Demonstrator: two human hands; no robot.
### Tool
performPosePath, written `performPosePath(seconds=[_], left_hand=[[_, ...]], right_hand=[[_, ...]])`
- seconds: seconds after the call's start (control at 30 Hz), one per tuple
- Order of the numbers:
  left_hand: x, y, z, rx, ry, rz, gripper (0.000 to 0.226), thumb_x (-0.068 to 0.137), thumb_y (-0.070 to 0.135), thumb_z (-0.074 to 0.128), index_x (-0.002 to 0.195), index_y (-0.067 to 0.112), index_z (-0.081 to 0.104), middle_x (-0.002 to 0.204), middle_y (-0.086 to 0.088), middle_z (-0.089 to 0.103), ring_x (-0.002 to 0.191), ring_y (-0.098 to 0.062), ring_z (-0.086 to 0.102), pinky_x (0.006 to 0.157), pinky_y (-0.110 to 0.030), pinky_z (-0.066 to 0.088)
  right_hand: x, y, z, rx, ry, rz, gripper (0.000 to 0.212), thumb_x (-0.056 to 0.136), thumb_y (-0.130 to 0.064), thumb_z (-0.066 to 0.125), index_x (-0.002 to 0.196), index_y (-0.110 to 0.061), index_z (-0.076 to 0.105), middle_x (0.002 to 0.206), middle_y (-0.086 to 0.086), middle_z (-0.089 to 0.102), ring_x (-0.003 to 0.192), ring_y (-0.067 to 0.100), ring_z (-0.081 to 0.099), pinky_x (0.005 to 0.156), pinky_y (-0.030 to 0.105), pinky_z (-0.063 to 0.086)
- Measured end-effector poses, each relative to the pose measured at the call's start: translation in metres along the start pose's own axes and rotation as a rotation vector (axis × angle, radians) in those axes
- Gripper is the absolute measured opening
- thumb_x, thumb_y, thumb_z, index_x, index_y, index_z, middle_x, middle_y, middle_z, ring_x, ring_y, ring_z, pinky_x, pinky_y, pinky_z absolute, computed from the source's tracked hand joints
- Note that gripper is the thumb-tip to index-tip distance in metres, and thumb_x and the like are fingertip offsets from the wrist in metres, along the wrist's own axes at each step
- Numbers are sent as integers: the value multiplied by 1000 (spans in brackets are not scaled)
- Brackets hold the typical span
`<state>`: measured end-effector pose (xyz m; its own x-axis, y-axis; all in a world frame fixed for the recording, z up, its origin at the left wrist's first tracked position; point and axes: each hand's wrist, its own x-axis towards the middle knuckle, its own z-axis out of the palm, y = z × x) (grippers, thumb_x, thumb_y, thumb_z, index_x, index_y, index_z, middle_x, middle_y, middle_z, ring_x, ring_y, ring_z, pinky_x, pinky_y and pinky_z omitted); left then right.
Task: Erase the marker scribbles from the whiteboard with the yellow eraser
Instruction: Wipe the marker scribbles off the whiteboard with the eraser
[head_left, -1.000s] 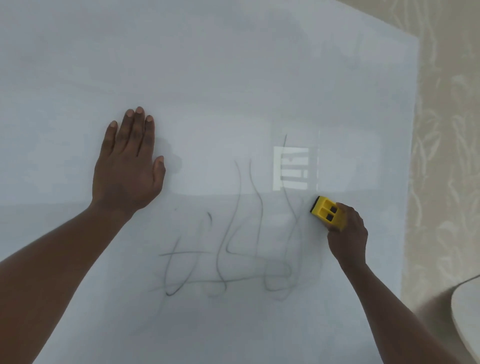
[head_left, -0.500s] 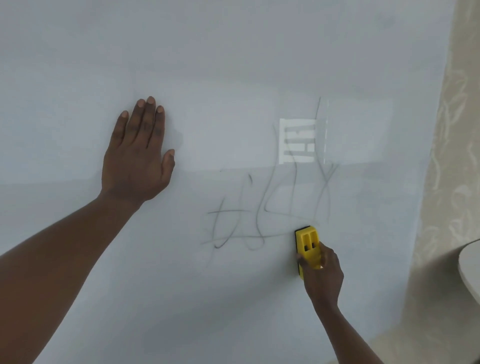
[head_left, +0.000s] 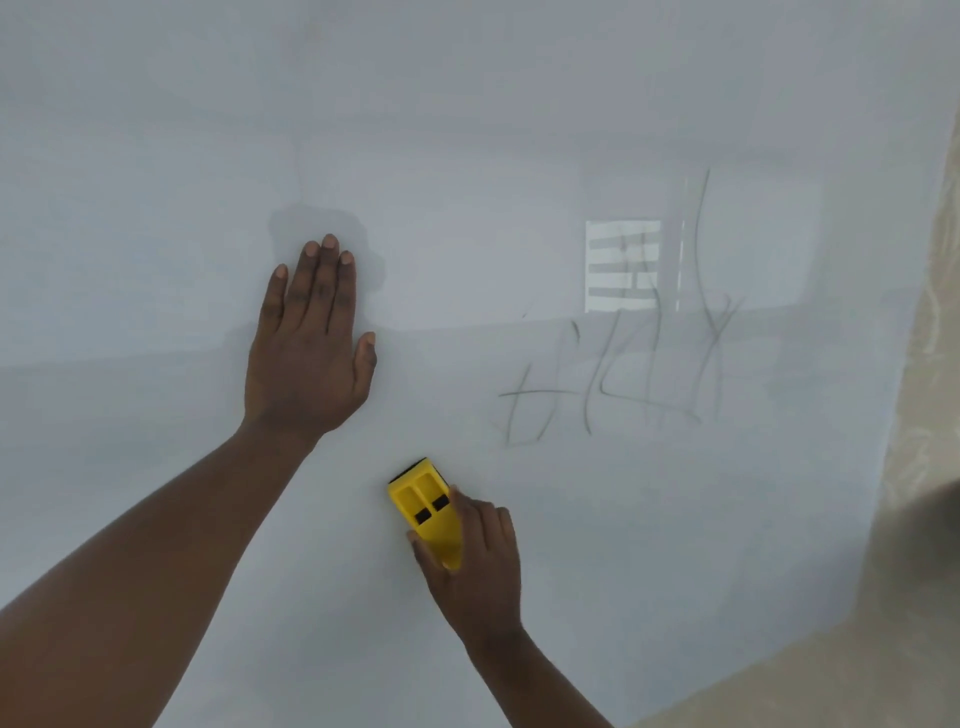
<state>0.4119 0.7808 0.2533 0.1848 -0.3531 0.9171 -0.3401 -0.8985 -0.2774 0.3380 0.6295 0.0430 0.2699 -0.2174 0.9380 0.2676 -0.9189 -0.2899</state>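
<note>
Fingers (head_left: 467, 512) gripping yellow eraser (head_left: 425, 506), scribbles (head_left: 623, 374) above

Left hand (head_left: 306, 353) is flat on the whiteboard (head_left: 156, 156), fingers together and pointing up, thumb out to the side. Right hand (head_left: 475, 566) grips the yellow eraser (head_left: 427, 512) lower down, pressed on a bare patch of board, angled up and to the left. The marker scribbles (head_left: 623, 379) sit up and to the right of the eraser, well apart from it, faint grey lines crossing a bright striped reflection (head_left: 621, 265). Beige patterned wallpaper (head_left: 930, 364) runs along the right edge.
</note>
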Motion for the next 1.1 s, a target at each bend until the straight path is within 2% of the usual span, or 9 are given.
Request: performPosePath(seconds=[0.1,0.17,0.4,0.57,0.63,0.7,0.8,0.97,1.1], left_hand=[[0,6,-3,-7,21,-37,69,99,33,30,156,-2,13,165,-21,13,155,-31,10,126,-50,13],[3,12,-6,-16,37,-75,69,99,33,31,156,-2,13,165,-22,13,155,-31,10,127,-50,12],[39,39,-6,-55,33,-64,71,98,32,32,157,-1,10,166,-21,9,156,-30,7,128,-47,10],[55,42,-3,-44,31,-73,71,98,33,29,157,-1,9,166,-20,9,156,-30,7,127,-48,10],[56,43,-1,-29,30,-77,71,98,33,29,157,-1,9,166,-20,9,156,-29,6,128,-48,9],[56,44,2,-24,42,-79,71,98,34,28,156,-2,11,166,-20,9,156,-29,7,128,-48,9],[57,46,3,-22,55,-81,71,98,33,29,156,-2,11,166,-20,10,156,-29,7,127,-49,10],[57,44,5,-23,65,-82,70,98,33,30,157,-1,11,166,-20,10,156,-29,7,127,-49,12],[57,43,5,-35,76,-73,70,99,32,32,156,-1,12,166,-20,12,156,-30,9,127,-50,13]], right_hand=[[15,-7,-1,-37,-14,-53,52,87,-48,68,121,-9,60,102,4,65,85,20,55,75,30,48],[37,0,-9,-37,27,-7,54,87,-45,68,124,-7,59,101,7,64,87,22,54,77,31,47],[111,71,-54,-1,157,328,62,86,-41,69,135,-8,50,112,11,58,104,25,49,87,35,43],[121,142,-87,-5,246,633,57,87,-37,67,133,-10,48,118,17,55,112,37,51,89,40,42],[121,162,-99,12,256,785,56,88,-39,64,133,-10,47,121,16,54,114,37,52,90,41,41],[124,172,-103,27,277,838,58,88,-40,64,135,-10,47,125,14,54,117,35,52,93,42,41],[136,162,-95,30,305,762,58,87,-42,65,135,-14,47,124,11,55,118,32,51,94,42,41],[179,95,-67,-8,308,438,61,86,-49,60,134,-13,51,114,11,59,106,32,52,87,38,42],[180,32,-43,-13,239,179,60,88,-45,64,136,-10,51,114,9,60,98,27,50,86,36,42]])
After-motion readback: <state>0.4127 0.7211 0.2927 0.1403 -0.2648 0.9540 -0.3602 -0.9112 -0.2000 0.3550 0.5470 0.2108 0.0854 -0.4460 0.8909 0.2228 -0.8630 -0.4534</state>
